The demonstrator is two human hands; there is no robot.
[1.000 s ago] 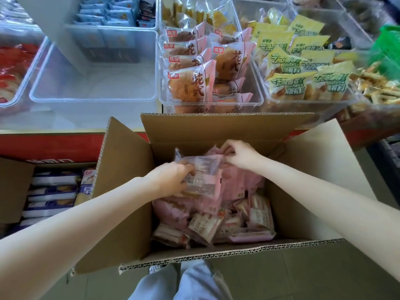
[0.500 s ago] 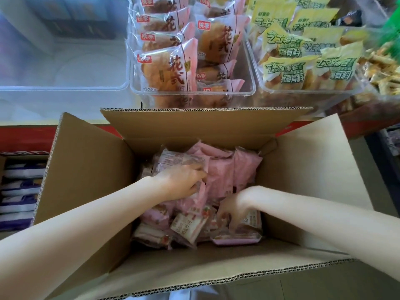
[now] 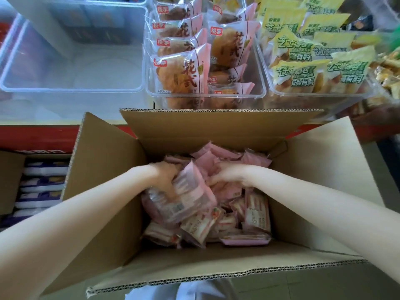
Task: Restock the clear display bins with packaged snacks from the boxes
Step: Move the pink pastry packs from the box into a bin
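While both arms reach into the cardboard box (image 3: 104, 169), pink snack packets (image 3: 190, 195) are clamped by the left hand (image 3: 166, 176); the right hand (image 3: 227, 175) fingers' state cannot be told.

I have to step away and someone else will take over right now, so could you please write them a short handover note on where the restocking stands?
Left hand: inside the open cardboard box, closed on a bunch of pink snack packets.
Right hand: also in the box, fingers curled into the pink packets; a firm hold cannot be confirmed.
Bins: the clear bin on the left holds nothing; the middle bin holds pink-wrapped pastries; the right bin holds yellow packets.
Done: box opened, packets being gathered.
Left: lift the packets out into a bin, probably the bare left one, and repeat. Many packets remain in the box.
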